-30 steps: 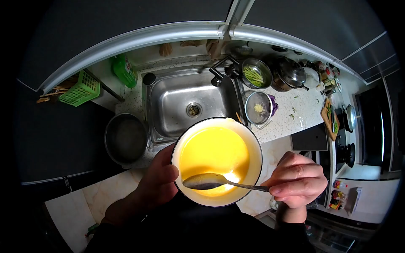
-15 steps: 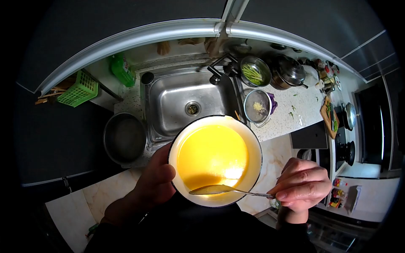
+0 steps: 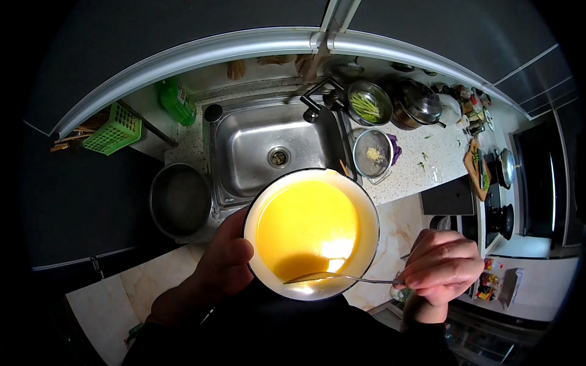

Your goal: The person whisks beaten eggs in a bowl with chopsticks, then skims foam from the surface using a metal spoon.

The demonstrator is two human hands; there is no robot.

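Observation:
A white bowl (image 3: 370,244) with a dark rim is held up in front of the sink by my left hand (image 3: 227,256), the thumb over its left edge and the other fingers hidden beneath. Yellow liquid (image 3: 305,226), like beaten egg, lies inside with a bright glare on it. To the bowl's right, my right hand (image 3: 442,265) is closed around the handle end of a metal spoon (image 3: 360,280). The spoon's head lies inside the bowl near the front wall, at the edge of the liquid; I cannot tell how deep it dips.
Beyond the bowl is a steel sink (image 3: 244,140) with a black faucet (image 3: 312,113). A metal basin (image 3: 180,204) stands left. On the right counter are a pan of green stalks (image 3: 366,107), a small bowl with minced pieces (image 3: 373,152), a lidded pot (image 3: 418,104) and a cutting board (image 3: 476,171).
The spoon's head has shifted slightly right and turned within the bowl. My right hand has moved a little to the right. The bowl and my left hand have barely moved.

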